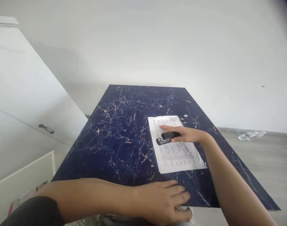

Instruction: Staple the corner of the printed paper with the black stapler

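A printed sheet of paper lies on the dark blue marbled table, right of its middle. On the sheet rests a black stapler with its metal end pointing left. My right hand is around the stapler's right end, its fingers reaching left over the paper. At the table's front edge is my left hand, its fingers spread and pointing right, just below the sheet. Something pale and shiny shows partly beneath its fingers; I cannot make out what it is.
A small white scrap lies beyond the sheet. A white cabinet with a dark handle stands at the left. Clear plastic packaging is on the grey floor at the right. A white wall rises behind the table.
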`<state>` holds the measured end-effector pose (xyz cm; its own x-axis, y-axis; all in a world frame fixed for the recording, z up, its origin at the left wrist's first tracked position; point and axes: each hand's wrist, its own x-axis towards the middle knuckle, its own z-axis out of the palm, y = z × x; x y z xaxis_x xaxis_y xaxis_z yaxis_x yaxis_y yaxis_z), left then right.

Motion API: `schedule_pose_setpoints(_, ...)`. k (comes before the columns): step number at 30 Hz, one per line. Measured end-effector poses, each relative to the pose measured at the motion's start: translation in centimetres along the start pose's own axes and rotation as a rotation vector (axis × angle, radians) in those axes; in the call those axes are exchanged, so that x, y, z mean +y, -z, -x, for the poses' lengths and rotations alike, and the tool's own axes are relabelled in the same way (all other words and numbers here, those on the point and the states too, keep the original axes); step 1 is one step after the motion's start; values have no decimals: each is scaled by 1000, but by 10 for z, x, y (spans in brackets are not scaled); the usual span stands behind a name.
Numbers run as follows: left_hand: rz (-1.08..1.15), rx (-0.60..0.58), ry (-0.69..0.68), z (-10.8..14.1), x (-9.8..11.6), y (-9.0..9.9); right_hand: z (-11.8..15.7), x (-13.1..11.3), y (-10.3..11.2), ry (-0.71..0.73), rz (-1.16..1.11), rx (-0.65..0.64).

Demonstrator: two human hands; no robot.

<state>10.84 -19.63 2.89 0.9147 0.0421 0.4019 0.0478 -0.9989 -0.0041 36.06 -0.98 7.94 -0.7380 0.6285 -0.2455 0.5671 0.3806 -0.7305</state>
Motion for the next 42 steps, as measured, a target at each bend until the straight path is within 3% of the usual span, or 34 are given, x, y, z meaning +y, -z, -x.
schedule_pose_setpoints(4, 9, -138, -20, 1, 13, -8, -56, -43, -41, 155, 13, -7)
schedule_pose_setpoints(8, 4, -128, -35, 9, 5, -10, -118, -94, -93, 207, 52, 101)
schedule_pose_setpoints(11, 39, -110, -58, 8, 2, -11, -158, -130, -128, 248, 96, 94)
schedule_pose_setpoints(15, 93, -153, -32, 7, 2, -12, -187, -153, -145, 305, 114, 23)
schedule_pose_setpoints(18, 127, -149, -58, 8, -1, -13, -185, -134, -119, 324, 3, 47)
schedule_pose_setpoints(20, 146, -144, -74, 9, -2, -13, -171, -99, -85, 257, -39, 232)
schedule_pose_setpoints(22, 165, -149, -72, 10, -3, -13, -147, -52, -48, 27, 44, 680)
schedule_pose_setpoints(24, 179, -156, -71, 11, -3, -13, -117, -2, -17, -339, 173, 1155)
schedule_pose_setpoints(25, 179, -159, -72, 11, -3, -13, -103, 20, -6, -540, 204, 1330)
schedule_pose_setpoints(26, 175, -161, -71, 11, -3, -13, -90, 40, 2, -642, 202, 1405)
schedule_pose_setpoints(29, 153, -171, -66, 10, -3, -12, -65, 77, 10, -760, 188, 1449)
schedule_pose_setpoints(32, 153, -175, -76, 9, -3, -11, -63, 88, 8, -748, 181, 1397)
schedule_pose_setpoints(38, 107, -180, -71, 9, -3, -5, -84, 79, 5, -585, 196, 1312)
schedule_pose_setpoints(42, 70, -184, -80, 10, -3, -6, -116, 51, -3, -430, 185, 1244)
